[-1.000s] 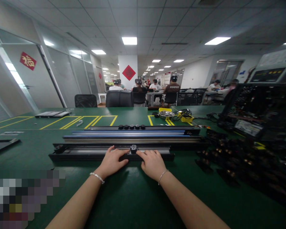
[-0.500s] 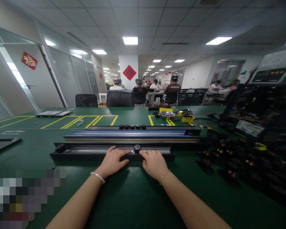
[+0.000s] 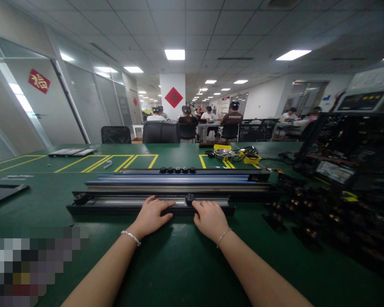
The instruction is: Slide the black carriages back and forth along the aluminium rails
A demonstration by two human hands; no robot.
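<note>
A long black rail (image 3: 109, 209) with a shiny metal strip along its channel lies crosswise in front of me on the green table. My left hand (image 3: 151, 215) rests on the rail's near edge, fingers stretched and thumb apart, holding nothing. On the strip sits a small black knob-like block (image 3: 190, 199). The fingertips of my right hand (image 3: 211, 218) are against the block's right side, the other fingers curled; how far they wrap behind it is hidden. Another dark block (image 3: 82, 198) stands at the rail's left end.
Behind lie more long rails, one with a blue strip (image 3: 176, 179), and a row of several black knobs (image 3: 178, 169). A heap of dark parts (image 3: 326, 217) covers the right side, near an open black case (image 3: 333, 149). A metal bowl (image 3: 224, 153) stands at the back.
The small black block has slid a little to the right along the rail, and my right hand has moved right with it. My left hand has stayed in place.
</note>
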